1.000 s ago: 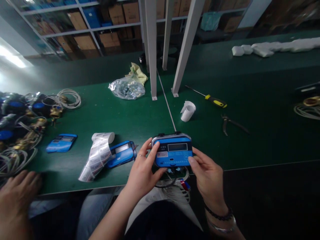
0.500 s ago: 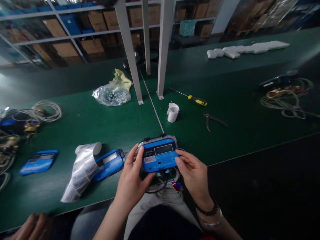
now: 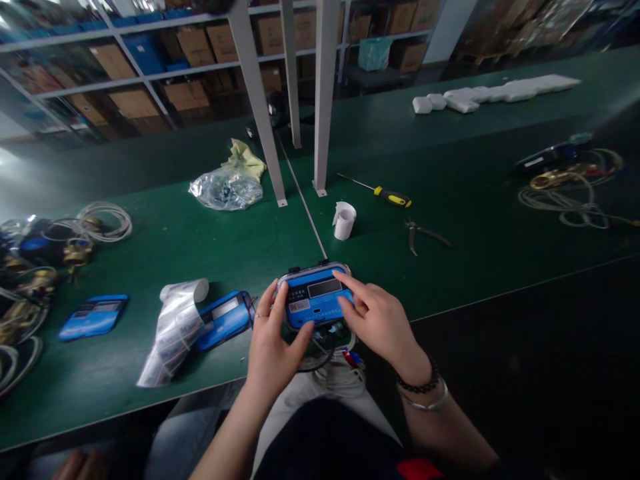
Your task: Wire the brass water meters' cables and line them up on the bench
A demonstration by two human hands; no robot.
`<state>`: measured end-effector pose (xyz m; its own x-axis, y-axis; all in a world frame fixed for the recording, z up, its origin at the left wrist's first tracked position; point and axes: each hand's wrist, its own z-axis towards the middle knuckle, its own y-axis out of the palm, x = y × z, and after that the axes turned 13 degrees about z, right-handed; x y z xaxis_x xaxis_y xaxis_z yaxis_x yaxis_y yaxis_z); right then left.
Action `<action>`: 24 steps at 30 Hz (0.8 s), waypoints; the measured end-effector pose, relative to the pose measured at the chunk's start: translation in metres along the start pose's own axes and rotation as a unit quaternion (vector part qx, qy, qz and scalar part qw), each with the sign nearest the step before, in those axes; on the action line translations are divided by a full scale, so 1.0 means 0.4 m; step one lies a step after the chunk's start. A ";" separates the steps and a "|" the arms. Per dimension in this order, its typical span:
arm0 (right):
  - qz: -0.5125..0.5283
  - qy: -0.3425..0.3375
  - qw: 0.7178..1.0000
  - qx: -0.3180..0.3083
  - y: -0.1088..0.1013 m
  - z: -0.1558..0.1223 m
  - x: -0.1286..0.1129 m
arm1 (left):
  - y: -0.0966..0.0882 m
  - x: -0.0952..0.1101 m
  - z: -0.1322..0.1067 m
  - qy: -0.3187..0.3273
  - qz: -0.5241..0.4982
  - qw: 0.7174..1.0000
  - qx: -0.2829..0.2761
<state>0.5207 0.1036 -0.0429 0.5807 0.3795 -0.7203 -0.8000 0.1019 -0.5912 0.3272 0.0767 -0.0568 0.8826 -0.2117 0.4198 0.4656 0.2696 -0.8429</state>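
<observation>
A blue-faced meter (image 3: 320, 303) with a dark display window sits tilted toward me at the table's front edge. My left hand (image 3: 274, 340) grips its left side, fingers along the left edge and thumb at the lower edge. Over the right part of the face lies my right hand (image 3: 377, 320), index finger stretched to the top right corner, thumb apart beside the display. Beneath the meter, cables (image 3: 340, 373) hang down near my lap. A blue meter cover (image 3: 225, 320) lies left of my left hand, partly under a curled strip of clear film labels (image 3: 175, 333).
Another blue cover (image 3: 94, 318) and coiled meters (image 3: 35, 250) lie left. Ahead are a label roll (image 3: 344, 221), a screwdriver (image 3: 393, 197), cutting pliers (image 3: 425, 233), metal posts (image 3: 323, 100) and a plastic bag (image 3: 227, 189). A co-worker's hand (image 3: 80, 465) shows bottom left.
My right hand has shifted from the meter's right edge up onto its face, the index finger now at the top right corner. My left hand keeps its grip. The view has shifted slightly.
</observation>
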 end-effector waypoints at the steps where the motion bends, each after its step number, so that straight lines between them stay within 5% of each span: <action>1: 0.006 0.009 1.000 0.017 0.000 0.001 0.005 | 0.012 0.004 -0.001 -0.010 -0.009 1.000 0.023; 5: 0.121 0.044 0.988 0.090 0.035 -0.015 0.025 | 0.053 0.011 -0.004 -0.039 -0.069 0.996 0.052; 10: 0.297 0.114 0.948 0.016 0.089 -0.028 0.048 | 0.067 0.002 -0.005 -0.066 -0.140 0.988 0.027; 17: 0.423 0.123 0.898 0.013 0.081 -0.007 0.083 | 0.066 0.008 0.008 -0.105 -0.177 0.978 0.027; 24: 0.289 0.129 0.946 0.076 0.110 0.037 0.057 | 0.060 0.038 0.099 -0.203 -0.187 0.961 0.036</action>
<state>0.4964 0.1302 -0.0800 0.0413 0.1777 -0.9832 -0.9961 0.0841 -0.0266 0.3543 0.1171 -0.0573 0.5986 0.0724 0.7978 0.7457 0.3135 -0.5879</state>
